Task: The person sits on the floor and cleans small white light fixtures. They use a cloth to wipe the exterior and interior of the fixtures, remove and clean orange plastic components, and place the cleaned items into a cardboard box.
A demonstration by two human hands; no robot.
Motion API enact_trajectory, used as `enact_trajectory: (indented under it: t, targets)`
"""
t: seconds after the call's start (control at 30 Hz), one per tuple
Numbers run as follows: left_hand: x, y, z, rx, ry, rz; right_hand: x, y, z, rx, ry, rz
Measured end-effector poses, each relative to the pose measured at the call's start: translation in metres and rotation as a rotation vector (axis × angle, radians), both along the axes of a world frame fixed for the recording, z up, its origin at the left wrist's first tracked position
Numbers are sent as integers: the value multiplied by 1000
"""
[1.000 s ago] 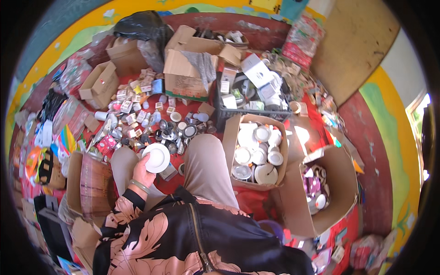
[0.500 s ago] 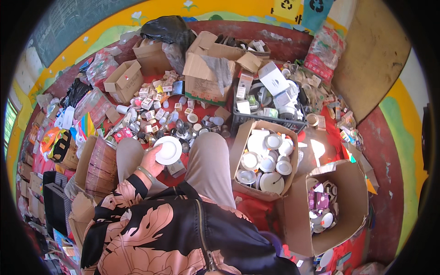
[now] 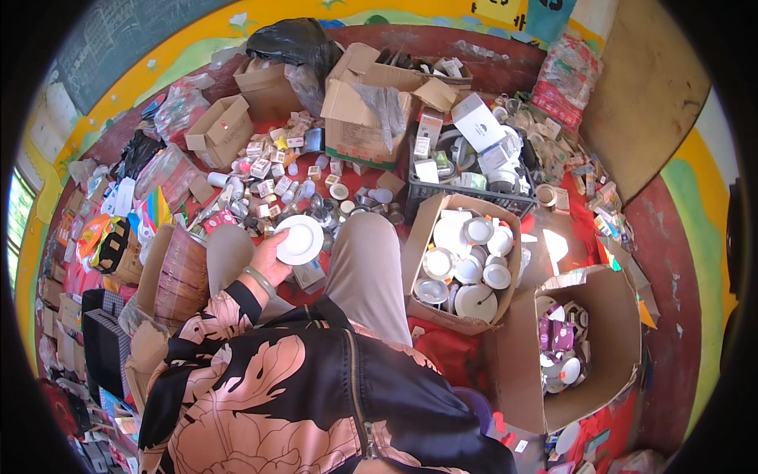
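Note:
My left hand (image 3: 269, 265), with a bangle at its wrist, is closed on the rim of a round white downlight (image 3: 300, 239). The fixture is a flat disc with a raised ring, held above my lap between my knees, its face toward me. My right hand is not in view. To the right of my knee stands a cardboard box (image 3: 414, 265) filled with similar round white light fittings (image 3: 468, 269), some with orange tags. On the floor beyond my knees lie several small lamp parts and bulbs (image 3: 324, 208).
A larger open box (image 3: 517, 371) at the right holds purple packs and white fittings. Behind the first box is a black crate (image 3: 466, 193) of lamps. Cardboard boxes (image 3: 367, 122) and scattered small cartons (image 3: 264, 167) fill the far floor. A red-brown box (image 3: 180, 276) stands left of my knee.
The view has shifted slightly. My left hand still grips the downlight, which shows a little nearer and lower in the picture.

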State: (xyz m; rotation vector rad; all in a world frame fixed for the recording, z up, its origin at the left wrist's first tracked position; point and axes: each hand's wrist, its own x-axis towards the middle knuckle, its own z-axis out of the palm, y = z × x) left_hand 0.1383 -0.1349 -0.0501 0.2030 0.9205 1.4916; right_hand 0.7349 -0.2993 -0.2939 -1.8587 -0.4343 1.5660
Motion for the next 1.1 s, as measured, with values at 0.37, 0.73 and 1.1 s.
enact_trajectory:
  t: [0.37,0.73,1.1]
  targets:
    - [-12,9,-4,63,-97,-10,-120,213,232,727,255,122]
    - [-26,25,4,222,-234,-142,-175,201,253,656,216,126]
    - [-56,23,13,228,-349,-173,-143,110,179,280,34,15]
